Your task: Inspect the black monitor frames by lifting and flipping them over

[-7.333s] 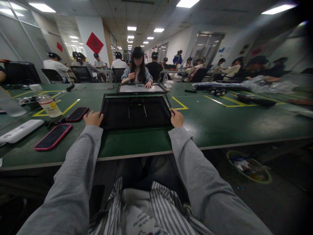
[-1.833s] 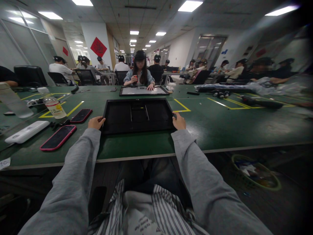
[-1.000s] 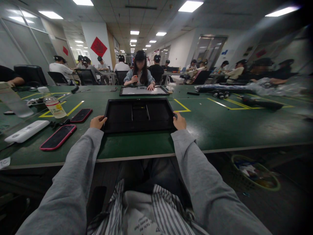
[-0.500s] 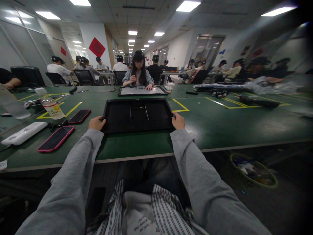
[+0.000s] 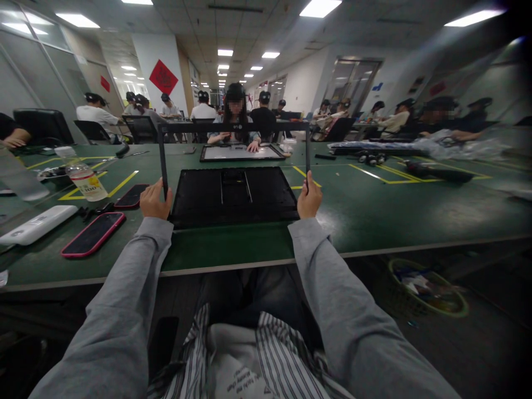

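A thin black monitor bezel frame (image 5: 199, 128) with a small light logo stands tilted up in front of me. My left hand (image 5: 156, 200) grips its left side bar, and my right hand (image 5: 309, 197) holds the right side bar, fingers closed around it. Between my hands, flat on the green table, lies a black monitor back cover (image 5: 199, 191) with two thin upright strips near its middle. The frame's far edge is raised well above the cover; whether its near edge touches the cover I cannot tell.
Left of me are a pink-edged phone (image 5: 93, 235), another phone (image 5: 129, 196), a white power bank (image 5: 38, 225) and a drink bottle (image 5: 86, 178). Opposite, a person (image 5: 235, 119) rests a hand on a display panel (image 5: 243, 152). A green basket (image 5: 428, 288) stands below on the right.
The bezel frame has been lifted away from the back cover, its far side swinging upward. Both hands have shifted slightly outward and up with it, while the cover stays on the table.
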`<action>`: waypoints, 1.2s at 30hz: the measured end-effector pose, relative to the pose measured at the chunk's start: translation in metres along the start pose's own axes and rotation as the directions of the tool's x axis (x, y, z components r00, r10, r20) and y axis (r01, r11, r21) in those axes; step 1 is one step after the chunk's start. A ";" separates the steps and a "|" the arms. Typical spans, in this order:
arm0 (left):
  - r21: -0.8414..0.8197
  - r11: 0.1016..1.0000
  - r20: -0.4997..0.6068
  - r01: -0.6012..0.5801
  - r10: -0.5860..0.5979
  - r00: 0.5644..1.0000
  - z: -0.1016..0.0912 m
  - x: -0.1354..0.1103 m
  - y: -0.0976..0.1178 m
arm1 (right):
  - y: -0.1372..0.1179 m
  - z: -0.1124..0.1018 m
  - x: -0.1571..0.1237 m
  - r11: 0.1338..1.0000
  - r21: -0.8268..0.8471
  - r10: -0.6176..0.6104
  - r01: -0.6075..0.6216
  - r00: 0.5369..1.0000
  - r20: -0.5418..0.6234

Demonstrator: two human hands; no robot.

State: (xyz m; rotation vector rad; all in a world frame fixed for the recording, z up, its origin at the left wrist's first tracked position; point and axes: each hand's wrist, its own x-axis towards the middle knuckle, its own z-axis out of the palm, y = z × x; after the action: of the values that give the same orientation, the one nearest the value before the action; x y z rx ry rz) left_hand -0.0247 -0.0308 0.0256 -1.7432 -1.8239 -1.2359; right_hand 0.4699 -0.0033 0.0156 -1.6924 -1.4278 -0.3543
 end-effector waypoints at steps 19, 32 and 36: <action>0.177 0.982 0.374 -0.070 -0.001 0.927 0.025 -0.003 -0.026 | 0.011 0.015 -0.006 0.988 -0.114 0.137 -0.102 0.923 0.359; 0.176 0.984 0.272 -0.031 -0.018 0.962 0.023 -0.007 -0.019 | 0.013 0.017 -0.005 0.988 -0.116 0.135 -0.100 0.929 0.346; 0.180 0.984 0.314 0.005 -0.063 0.947 0.021 -0.007 -0.016 | 0.018 0.022 -0.006 0.989 -0.106 0.135 -0.102 0.913 0.385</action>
State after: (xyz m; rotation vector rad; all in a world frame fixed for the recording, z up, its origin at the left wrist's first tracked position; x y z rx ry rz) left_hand -0.0319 -0.0171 0.0025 -1.9025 -2.0768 -0.8064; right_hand 0.4775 0.0099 -0.0083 -1.9884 -1.6000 -0.0031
